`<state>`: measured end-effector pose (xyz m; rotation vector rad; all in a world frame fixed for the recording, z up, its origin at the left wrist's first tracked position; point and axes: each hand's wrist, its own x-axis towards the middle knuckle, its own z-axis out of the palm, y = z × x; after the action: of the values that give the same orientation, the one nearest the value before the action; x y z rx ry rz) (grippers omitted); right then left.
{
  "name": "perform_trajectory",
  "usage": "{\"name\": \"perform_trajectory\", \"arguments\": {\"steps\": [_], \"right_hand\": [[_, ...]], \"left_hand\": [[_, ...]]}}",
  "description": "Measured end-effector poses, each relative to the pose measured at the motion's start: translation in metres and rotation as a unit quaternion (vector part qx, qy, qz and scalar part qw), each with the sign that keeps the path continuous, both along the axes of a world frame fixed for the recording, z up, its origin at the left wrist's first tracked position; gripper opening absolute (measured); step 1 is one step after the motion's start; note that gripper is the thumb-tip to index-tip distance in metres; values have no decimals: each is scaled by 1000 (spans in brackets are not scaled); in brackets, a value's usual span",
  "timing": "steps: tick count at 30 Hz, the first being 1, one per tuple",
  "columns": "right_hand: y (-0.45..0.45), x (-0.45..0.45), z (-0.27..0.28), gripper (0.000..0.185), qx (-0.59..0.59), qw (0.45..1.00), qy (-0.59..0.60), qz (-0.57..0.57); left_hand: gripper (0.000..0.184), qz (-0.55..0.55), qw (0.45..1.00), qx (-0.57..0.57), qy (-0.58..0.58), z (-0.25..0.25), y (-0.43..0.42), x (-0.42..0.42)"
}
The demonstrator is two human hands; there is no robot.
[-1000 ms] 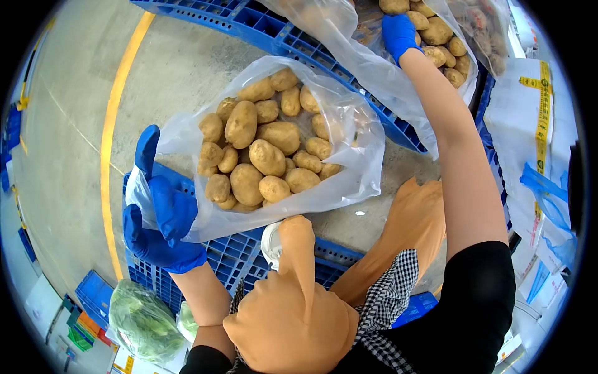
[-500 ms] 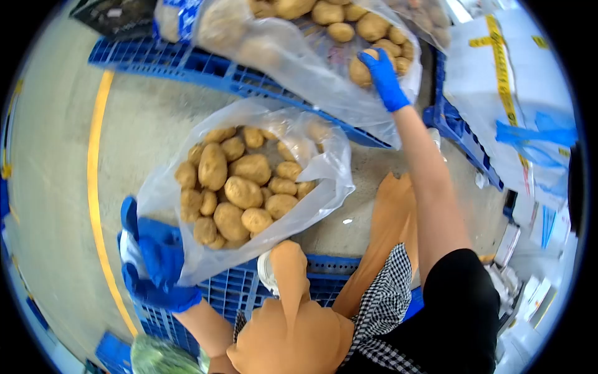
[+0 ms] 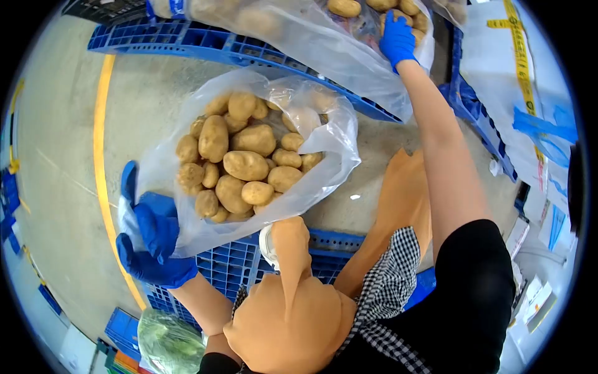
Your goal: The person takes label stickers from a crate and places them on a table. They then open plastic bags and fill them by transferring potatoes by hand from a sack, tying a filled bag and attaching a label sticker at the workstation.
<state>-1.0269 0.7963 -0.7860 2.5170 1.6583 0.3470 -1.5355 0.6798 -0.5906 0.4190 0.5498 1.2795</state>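
My left hand (image 3: 152, 234), in a blue glove, is at the lower left side of a clear plastic bag (image 3: 311, 193), fingers curled about its edge. This bag stands open, and several potatoes (image 3: 246, 166) lie inside it. My right hand (image 3: 397, 42), also gloved in blue, reaches into a larger plastic bag (image 3: 299, 47) at the top. Its fingers bend over a potato (image 3: 400, 15) among others there; the palm side is hidden.
The larger bag rests on a blue pallet (image 3: 205, 42). Another blue pallet (image 3: 230, 265) lies beneath me. A bagged green vegetable (image 3: 167, 340) is at the lower left. White boxes with yellow tape (image 3: 522, 56) stand at the right. A yellow line (image 3: 99, 156) crosses the floor.
The view has tilted, so the scene sits higher in the frame. My right hand has shifted slightly up and right among the potatoes. My left hand stays at the bag's edge.
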Motion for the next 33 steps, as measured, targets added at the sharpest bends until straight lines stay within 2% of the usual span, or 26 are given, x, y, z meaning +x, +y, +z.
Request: {"name": "perform_trajectory", "arguments": {"steps": [2, 3, 4, 5, 6, 7, 9, 10, 11, 12, 14, 15, 16, 17, 18, 21, 22, 23, 24, 26, 28, 31, 33], "right_hand": [[2, -8, 16, 75, -45, 998, 29, -39], [3, 4, 6, 71, -23, 963, 268, -14], [6, 7, 9, 67, 3, 871, 491, 10], [8, 9, 11, 63, 33, 728, 684, 34], [-1, 7, 9, 58, 38, 666, 742, 68], [-21, -42, 48, 53, 43, 598, 793, 103], [-53, -110, 108, 48, -64, 586, 803, 86], [-58, -121, 106, 45, -129, 576, 787, 181], [-58, -135, 105, 42, -134, 601, 765, 187], [-49, -141, 113, 37, -51, 663, 708, 238], [-4, -128, 91, 35, 194, 775, 567, 201], [24, -108, 72, 35, 256, 870, 372, 198], [50, -85, 54, 36, 306, 920, 162, 182], [69, -66, 43, 37, 145, 962, 174, 151], [82, -55, 32, 39, -21, 976, 185, 115], [94, -49, -2, 40, -46, 975, 202, 85], [94, -55, -5, 40, 54, 920, 382, 70], [83, -66, -4, 39, 148, 823, 545, 53], [70, -79, -6, 39, 232, 691, 684, 33], [27, -113, 50, 34, 113, 605, 788, -10], [-12, -147, 74, 34, 92, 676, 690, 243], [-33, -166, 113, 38, -129, 545, 807, 186], [5, -156, 96, 44, 7, 760, 612, 218]], "left_hand": [[82, -25, 999, -1, -43, -6, 2, -2], [83, -20, 999, -5, -48, -7, -1, -2], [83, -17, 998, -8, -53, -7, -1, -1], [83, -19, 999, -8, -47, -6, 0, -2], [82, -21, 999, -4, -42, -6, 1, -2], [82, -22, 999, -1, -37, -4, 2, -2], [80, -10, 1000, -8, -19, -1, 1, -5], [78, -10, 1000, -3, -18, -2, 5, -4], [78, -53, 998, 32, -25, -7, 12, -7], [78, -45, 999, 26, -5, -6, 12, -5], [78, -15, 1000, 1, 7, 2, 9, 5], [78, -42, 999, 14, -2, 0, 9, 2], [77, -30, 1000, 4, -5, -1, 6, 2], [77, -18, 1000, -6, -6, -1, 3, 3], [77, -4, 1000, -16, -4, -1, 1, 3], [75, 13, 999, -24, 45, 2, -4, 7], [75, 14, 997, -21, 70, 2, -2, 6], [75, 20, 993, -15, 112, 2, -1, 5], [75, 14, 996, -7, 89, 1, 1, 2], [75, -2, 999, 3, 43, -1, 6, -2], [76, -4, 999, -3, 49, -1, 8, -2], [79, -10, 998, -3, 59, -2, 14, 5], [80, -8, 997, -6, 77, 0, 14, 12]]}}
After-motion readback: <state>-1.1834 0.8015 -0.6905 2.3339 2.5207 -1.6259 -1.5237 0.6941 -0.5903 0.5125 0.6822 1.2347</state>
